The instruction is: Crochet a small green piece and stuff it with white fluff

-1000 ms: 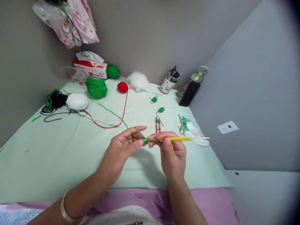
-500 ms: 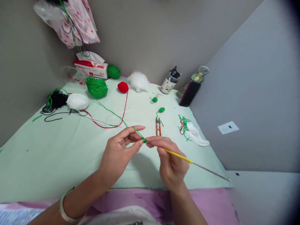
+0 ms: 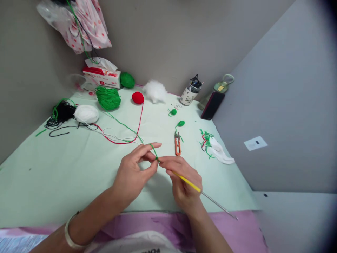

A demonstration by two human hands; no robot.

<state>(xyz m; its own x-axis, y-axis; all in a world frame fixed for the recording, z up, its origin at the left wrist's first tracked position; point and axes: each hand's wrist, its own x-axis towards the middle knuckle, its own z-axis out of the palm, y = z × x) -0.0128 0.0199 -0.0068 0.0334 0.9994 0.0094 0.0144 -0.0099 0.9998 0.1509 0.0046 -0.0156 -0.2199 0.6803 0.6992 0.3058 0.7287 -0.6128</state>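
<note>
Between thumb and fingers, my left hand (image 3: 134,172) pinches a small green crochet piece (image 3: 157,159), mostly hidden by the fingertips. Green yarn (image 3: 122,123) runs from the green skein (image 3: 108,98) over my raised left index finger down to the piece. My right hand (image 3: 185,184) is closed around a crochet hook (image 3: 191,182) with a yellow grip, its tip at the piece and its metal rear end pointing down right. Just beyond my right hand lie orange thread snips (image 3: 177,144), with a small green crocheted oval (image 3: 180,123) behind them.
Along the back stand a tissue box (image 3: 102,77), a red yarn ball (image 3: 138,98), white stuffing (image 3: 155,92), a pen cup (image 3: 190,94) and a phone (image 3: 212,105). White yarn (image 3: 86,114) and black yarn (image 3: 64,111) lie left. Yarn scraps (image 3: 206,137) and white cloth (image 3: 221,151) lie right.
My right hand has shifted left and the hook has swung more steeply, its rear end lower and further left. The snips show more fully. My left hand has barely moved.
</note>
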